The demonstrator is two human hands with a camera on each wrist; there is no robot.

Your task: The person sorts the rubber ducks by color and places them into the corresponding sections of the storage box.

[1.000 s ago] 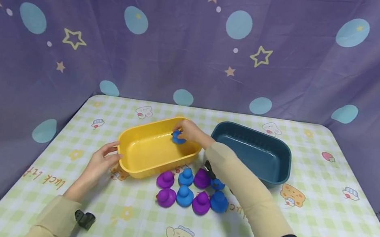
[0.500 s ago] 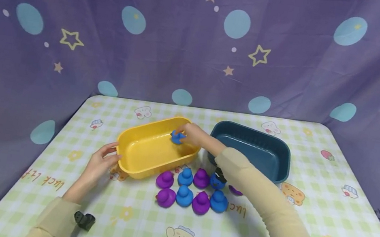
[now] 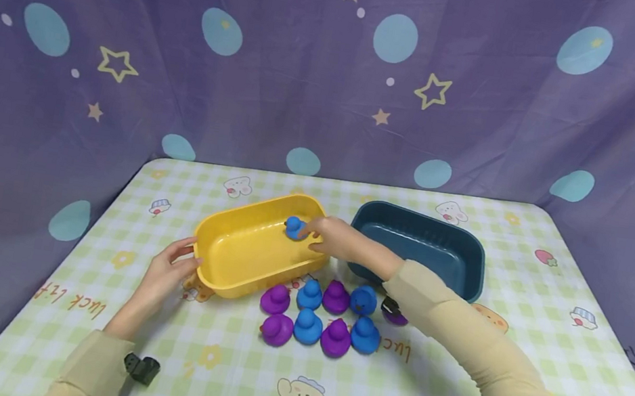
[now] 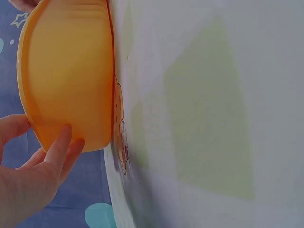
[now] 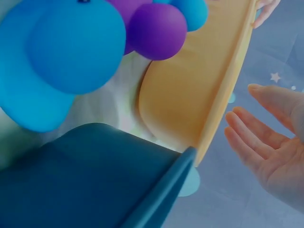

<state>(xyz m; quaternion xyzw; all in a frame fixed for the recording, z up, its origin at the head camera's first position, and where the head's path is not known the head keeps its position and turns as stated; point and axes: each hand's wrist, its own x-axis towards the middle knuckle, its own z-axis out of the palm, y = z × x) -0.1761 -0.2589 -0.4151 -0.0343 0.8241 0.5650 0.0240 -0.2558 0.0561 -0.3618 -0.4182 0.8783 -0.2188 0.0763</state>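
Where the yellow basin (image 3: 250,253) narrows to its rounded right end, near the centre of the head view, a blue toy duck (image 3: 293,227) sits upright on the basin's floor. Its colour is a bright, even blue; the head is round, set on a plump body, and a small dark beak tip points to the left of the frame. Just beside its right side are the fingertips of the right hand (image 3: 339,239), which partly cover the duck's tail end. Whether they touch it cannot be told, but in the right wrist view that hand is loosely spread, thumb well apart from the fingers, holding nothing. At the basin's left end, the left hand (image 3: 167,271) has a narrow grip on the rim, fingertips pressed to the outer wall. Below the basin, purple ducks (image 3: 336,339) and other blue ducks (image 3: 307,328) stand in two rows on the checked tablecloth (image 3: 230,387), one purple duck partly hidden by the right wrist's camera. Right of centre lies a glossy dark teal basin (image 3: 431,263).
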